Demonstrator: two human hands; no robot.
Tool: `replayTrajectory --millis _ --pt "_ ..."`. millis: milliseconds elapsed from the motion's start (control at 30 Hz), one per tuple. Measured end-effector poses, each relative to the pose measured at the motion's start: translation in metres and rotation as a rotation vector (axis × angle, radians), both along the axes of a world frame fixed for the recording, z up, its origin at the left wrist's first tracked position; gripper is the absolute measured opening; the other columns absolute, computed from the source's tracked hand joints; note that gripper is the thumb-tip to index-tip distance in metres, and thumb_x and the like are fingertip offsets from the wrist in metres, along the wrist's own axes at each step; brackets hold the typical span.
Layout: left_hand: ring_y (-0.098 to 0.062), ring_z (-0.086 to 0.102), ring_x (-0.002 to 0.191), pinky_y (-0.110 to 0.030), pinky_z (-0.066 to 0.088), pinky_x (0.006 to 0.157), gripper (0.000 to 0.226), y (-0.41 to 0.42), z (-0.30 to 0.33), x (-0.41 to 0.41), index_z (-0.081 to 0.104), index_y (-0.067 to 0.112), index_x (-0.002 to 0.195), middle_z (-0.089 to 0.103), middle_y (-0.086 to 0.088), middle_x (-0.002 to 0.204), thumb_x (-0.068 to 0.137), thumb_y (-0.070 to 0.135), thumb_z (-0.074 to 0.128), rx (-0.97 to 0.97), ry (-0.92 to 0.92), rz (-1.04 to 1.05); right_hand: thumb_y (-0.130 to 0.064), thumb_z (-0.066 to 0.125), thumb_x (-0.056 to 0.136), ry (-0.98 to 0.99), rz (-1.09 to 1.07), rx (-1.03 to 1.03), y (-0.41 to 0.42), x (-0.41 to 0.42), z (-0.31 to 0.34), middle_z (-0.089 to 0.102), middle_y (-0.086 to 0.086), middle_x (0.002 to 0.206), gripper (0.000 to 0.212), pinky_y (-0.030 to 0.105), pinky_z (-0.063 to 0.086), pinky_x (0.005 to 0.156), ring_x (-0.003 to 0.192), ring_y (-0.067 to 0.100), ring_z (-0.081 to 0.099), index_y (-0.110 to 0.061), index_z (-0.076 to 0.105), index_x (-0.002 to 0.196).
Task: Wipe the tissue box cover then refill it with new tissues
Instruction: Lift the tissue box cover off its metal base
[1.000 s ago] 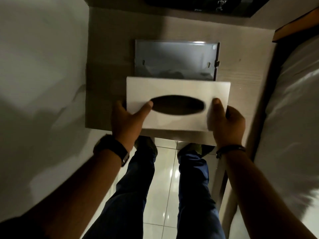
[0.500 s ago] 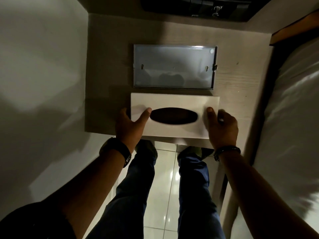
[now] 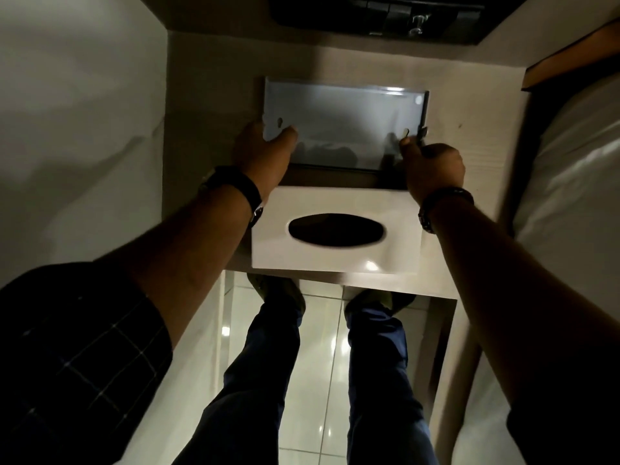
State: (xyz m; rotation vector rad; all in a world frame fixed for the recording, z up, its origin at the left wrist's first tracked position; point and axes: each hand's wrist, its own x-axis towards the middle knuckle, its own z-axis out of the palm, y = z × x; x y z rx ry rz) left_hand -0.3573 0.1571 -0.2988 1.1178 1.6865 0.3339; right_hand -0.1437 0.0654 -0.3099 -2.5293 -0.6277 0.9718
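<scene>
The scene is dimly lit, with heavy shadow near. Glare is caught on the far metal tray [image 3: 345, 125] and floor tiles [image 3: 322, 357]. Edges are bent by wide-angle distortion

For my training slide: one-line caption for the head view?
Both hands grip the metal cover; white tissue box rests nearer.

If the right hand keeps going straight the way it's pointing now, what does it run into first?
The right hand already grips the right end of the metal tray. Pushed further forward, it would likely carry the tray across the table toward the dark panel behind; depth there is unclear.
</scene>
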Motion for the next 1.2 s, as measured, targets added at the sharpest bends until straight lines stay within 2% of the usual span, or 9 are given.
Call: replayTrajectory --millis 167,200,267,333,500,900,1033,1100,1200 --pt "0.003 0.057 0.092 0.001 0.042 0.066 0.044 -0.02 0.013 -0.01 0.053 0.02 0.131 0.058 0.011 0.116 0.092 0.042 0.059 -0.002 0.025 -0.058 -0.054 0.054 0.088 0.013 -0.086 0.056 -0.019 -0.002 0.005 0.064 0.012 0.099 0.041 0.026 0.037 0.074 0.092 0.026 0.058 -0.014 0.062 0.09" --pt "0.0 0.056 0.1 -0.004 0.044 0.079 0.055 -0.03 0.017 -0.017 0.047 0.021 0.138 0.054 0.009 0.125 0.092 0.049 0.056 -0.02 0.093 -0.05 -0.056 0.052 0.088 0.018 -0.103 0.042 -0.027 -0.004 0.008 0.065 0.012 0.099 0.043 0.027 0.038 0.074 0.092 0.027 0.059 -0.015 0.062 0.089" --pt "-0.019 0.053 0.121 -0.033 0.046 0.1 0.061 -0.055 0.02 -0.034 0.043 0.023 0.14 0.05 -0.001 0.139 0.091 0.058 0.051 -0.088 0.182 -0.017 -0.059 0.048 0.09 0.037 -0.094 0.021 -0.052 -0.011 0.014 0.067 0.011 0.087 0.052 0.028 0.039 0.07 0.081 0.026 0.06 -0.011 0.066 0.085" --pt "-0.028 0.059 0.112 -0.046 0.052 0.092 0.051 -0.082 0.024 -0.048 0.052 0.023 0.131 0.058 -0.007 0.127 0.092 0.056 0.051 -0.155 0.149 0.02 -0.06 0.049 0.09 0.078 -0.077 0.022 -0.08 -0.026 0.019 0.065 0.006 0.076 0.053 0.028 0.039 0.067 0.072 0.023 0.059 -0.01 0.066 0.081" --pt "-0.026 0.061 0.102 -0.04 0.056 0.078 0.042 -0.112 0.022 -0.046 0.049 0.023 0.132 0.059 -0.005 0.12 0.093 0.036 0.059 -0.206 0.094 0.087 -0.055 0.056 0.088 0.134 -0.107 0.007 -0.112 -0.053 0.019 0.066 0.011 0.106 0.048 0.042 0.051 0.09 0.1 0.028 0.061 -0.013 0.064 0.11" --pt "-0.028 0.059 0.106 -0.041 0.055 0.083 0.047 -0.099 0.015 -0.051 0.042 0.02 0.137 0.056 -0.007 0.123 0.095 0.036 0.056 -0.183 0.169 0.006 -0.053 0.056 0.089 0.142 -0.099 -0.018 -0.095 -0.057 0.021 0.06 0.015 0.12 0.056 0.046 0.049 0.095 0.11 0.033 0.058 -0.009 0.056 0.124" --pt "-0.029 0.06 0.107 -0.041 0.056 0.08 0.059 -0.099 0.016 -0.054 0.036 0.021 0.142 0.055 -0.009 0.128 0.093 0.044 0.057 -0.156 0.221 0.009 -0.052 0.056 0.089 0.155 -0.112 -0.002 -0.094 -0.058 0.027 0.056 0.013 0.124 0.058 0.038 0.047 0.097 0.114 0.03 0.055 -0.011 0.052 0.131" --pt "-0.033 0.056 0.117 -0.045 0.055 0.088 0.077 -0.099 0.019 -0.054 0.024 0.021 0.151 0.048 -0.013 0.141 0.089 0.054 0.056 -0.121 0.329 -0.021 -0.051 0.059 0.088 0.105 -0.146 0.024 -0.094 -0.053 0.035 0.054 0.013 0.126 0.06 0.031 0.041 0.092 0.114 0.03 0.054 -0.011 0.049 0.132" --pt "-0.036 0.033 0.14 -0.051 0.035 0.111 0.089 -0.096 0.03 -0.046 0.015 0.016 0.154 0.029 -0.015 0.156 0.087 0.06 0.055 0.013 0.478 -0.135 -0.05 0.06 0.087 0.068 -0.241 0.089 -0.096 -0.036 0.052 0.052 0.012 0.133 0.066 0.027 0.04 0.091 0.116 0.025 0.055 -0.01 0.046 0.138"
